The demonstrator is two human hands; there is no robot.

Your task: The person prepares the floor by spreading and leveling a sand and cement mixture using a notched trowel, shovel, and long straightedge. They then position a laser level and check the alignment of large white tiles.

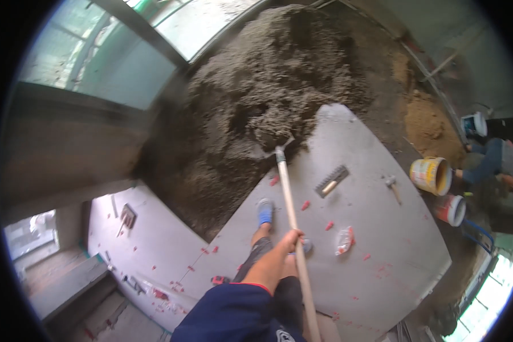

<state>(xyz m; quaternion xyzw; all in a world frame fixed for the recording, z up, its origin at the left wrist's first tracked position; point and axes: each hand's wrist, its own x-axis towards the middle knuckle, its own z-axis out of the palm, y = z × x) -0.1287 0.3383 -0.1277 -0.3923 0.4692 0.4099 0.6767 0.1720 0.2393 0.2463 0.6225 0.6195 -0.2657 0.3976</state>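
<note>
One long-handled shovel with a pale wooden shaft (288, 196) points away from the person in navy clothing (228, 313), its long axis running from the lower edge upward and slightly leftward. Its metal blade meets the near edge of a large heap of crumbly, grey-brown granular material (268, 80). The bare left hand (290, 241) has its fingers wrapped around the shaft; the blade lies well beyond them, and the shaft continues below them toward the lower edge. The right hand's fingers cannot be made out, so their state cannot be told. Smooth, pale grey floor slabs (404, 228) bear a toothed rectangular trowel (332, 181), a wooden-handled hammer (393, 189) and small red clips (305, 205).
</note>
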